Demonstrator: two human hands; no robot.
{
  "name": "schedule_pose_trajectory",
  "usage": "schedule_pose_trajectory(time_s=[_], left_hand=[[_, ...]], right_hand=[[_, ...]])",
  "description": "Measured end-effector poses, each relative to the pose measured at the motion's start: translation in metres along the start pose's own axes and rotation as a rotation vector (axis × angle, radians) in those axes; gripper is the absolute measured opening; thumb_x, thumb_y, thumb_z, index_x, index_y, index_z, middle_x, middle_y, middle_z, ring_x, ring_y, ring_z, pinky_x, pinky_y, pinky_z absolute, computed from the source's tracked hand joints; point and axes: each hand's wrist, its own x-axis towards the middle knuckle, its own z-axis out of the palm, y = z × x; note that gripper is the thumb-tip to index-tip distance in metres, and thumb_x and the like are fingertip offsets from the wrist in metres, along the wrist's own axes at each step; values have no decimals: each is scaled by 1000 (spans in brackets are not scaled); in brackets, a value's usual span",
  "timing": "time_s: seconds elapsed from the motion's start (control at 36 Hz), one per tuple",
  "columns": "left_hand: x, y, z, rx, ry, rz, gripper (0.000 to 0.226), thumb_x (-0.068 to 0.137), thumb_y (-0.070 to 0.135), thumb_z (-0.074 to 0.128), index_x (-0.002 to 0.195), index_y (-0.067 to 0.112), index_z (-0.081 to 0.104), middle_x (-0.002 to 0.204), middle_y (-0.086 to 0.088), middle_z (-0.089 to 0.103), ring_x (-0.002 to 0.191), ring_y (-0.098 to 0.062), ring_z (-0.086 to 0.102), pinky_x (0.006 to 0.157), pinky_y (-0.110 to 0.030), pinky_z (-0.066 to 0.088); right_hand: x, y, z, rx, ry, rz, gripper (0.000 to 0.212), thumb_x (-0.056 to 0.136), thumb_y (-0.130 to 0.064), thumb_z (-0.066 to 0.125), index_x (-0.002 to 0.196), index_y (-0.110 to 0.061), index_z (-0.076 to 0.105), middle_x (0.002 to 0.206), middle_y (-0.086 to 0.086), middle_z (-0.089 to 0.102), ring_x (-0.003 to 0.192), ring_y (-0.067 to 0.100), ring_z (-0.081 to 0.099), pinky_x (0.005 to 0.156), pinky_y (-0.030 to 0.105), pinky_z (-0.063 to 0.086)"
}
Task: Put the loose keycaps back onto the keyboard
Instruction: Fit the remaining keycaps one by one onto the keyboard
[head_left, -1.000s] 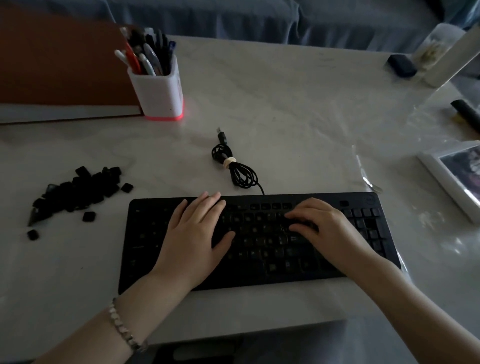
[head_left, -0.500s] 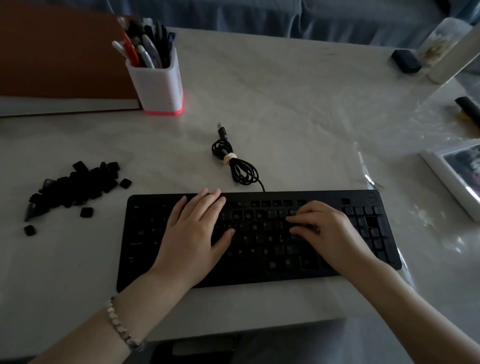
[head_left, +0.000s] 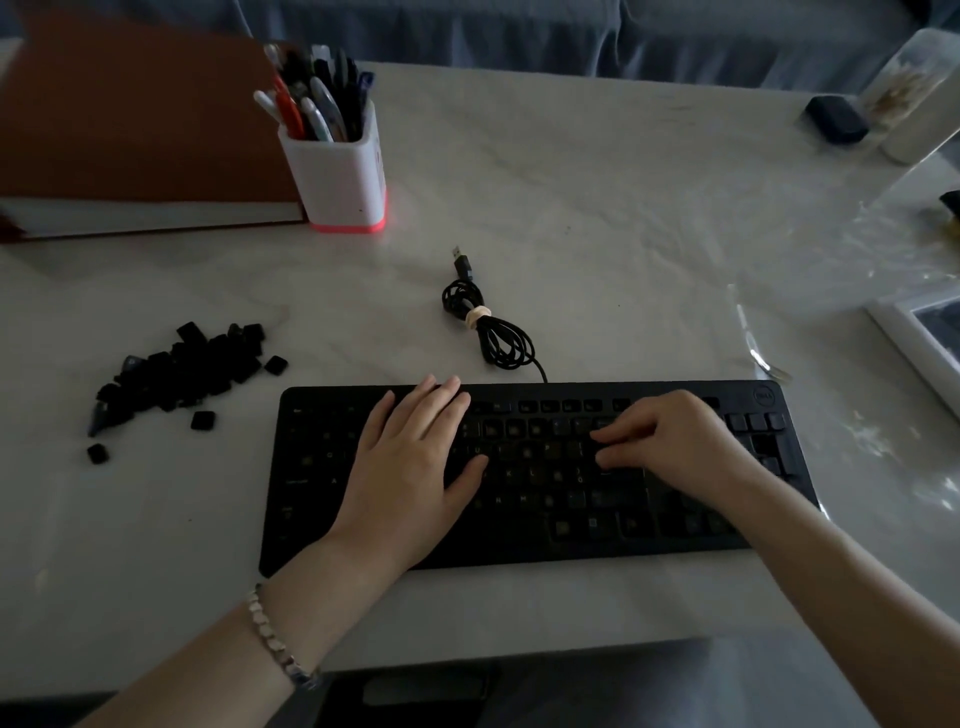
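Little is changing from half a second ago: both hands are staying on the keyboard (head_left: 540, 499), and the view is only shifting slightly. The left hand (head_left: 410, 467) is lying flat and spread wide over the left-centre keys, holding nothing, a bracelet (head_left: 275, 639) on its wrist. The right hand (head_left: 670, 447) is still curled, fingers (head_left: 618, 431) pressing down on the keys right of centre; whether it is pinching a keycap I cannot tell. The keycaps (head_left: 176, 374) are sitting in the same loose pile on the table (head_left: 597, 218), left of the keyboard and well apart from both hands. The cable (head_left: 488, 327) is lying coiled just behind the keyboard, the pen cup (head_left: 343, 171) farther back.
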Motion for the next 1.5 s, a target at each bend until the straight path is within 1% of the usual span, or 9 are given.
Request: schedule_pose_trajectory(time_s=[0.25,0.5,0.61,0.69,0.81,1.03,1.17,1.39,1.5], left_hand=[[1,-1,1,-32,-6,5,60,88,47,37,131,9,53,140,-4,49,135,-17,34,113,-32,11],[0,-1,0,-19,-13,6,59,88,47,36,130,10,54,139,-3,50,134,-17,37,114,-37,21],[-2,-5,-10,-180,22,22,53,91,43,38,130,11,55,141,0,47,134,0,27,112,-30,15],[-8,-23,-23,-252,143,-44,38,93,28,54,128,13,58,139,4,48,123,9,27,109,-23,19],[-25,-70,-46,-155,236,-201,45,86,33,41,113,6,65,125,-10,59,114,-23,56,94,-44,46],[-59,-152,-89,105,147,-710,61,84,36,66,138,20,42,138,-12,35,118,-38,36,98,-46,35],[-59,-178,-81,22,158,-670,54,73,18,79,120,4,58,101,-21,56,98,-41,54,88,-45,40],[-44,-175,-81,-93,155,-634,26,89,14,60,113,4,59,109,-15,51,91,-38,56,74,-36,39],[-41,-174,-82,-102,180,-584,22,88,8,58,108,1,59,100,-14,50,85,-37,55,66,-30,31]], right_hand=[[5,-6,0,61,30,102,13,71,-12,79,72,-24,74,79,-9,68,79,0,57,62,5,36],[0,-15,7,-58,109,102,11,74,-11,76,71,-21,72,84,0,69,81,13,61,72,23,47],[-10,-30,24,-249,85,-66,23,86,-4,57,88,-21,72,96,-5,63,89,15,61,80,28,50],[-17,-56,53,-153,109,-358,20,82,-3,61,90,-17,73,89,-9,60,83,4,55,79,16,45],[-9,-101,88,-94,9,-548,20,85,-7,60,100,-14,71,98,-7,61,91,8,58,84,20,48],[32,-191,141,-155,-119,-501,44,90,-23,59,132,-18,48,128,4,46,107,23,54,92,34,46],[63,-222,167,-342,-195,-430,64,83,-35,67,138,-23,37,131,9,36,117,29,44,93,39,45],[79,-228,191,-377,-272,-526,39,84,-24,68,120,-18,53,112,4,35,104,24,42,87,32,42],[78,-226,191,-446,-265,-561,34,88,-23,61,120,-14,52,119,8,39,93,22,47,80,29,43]])
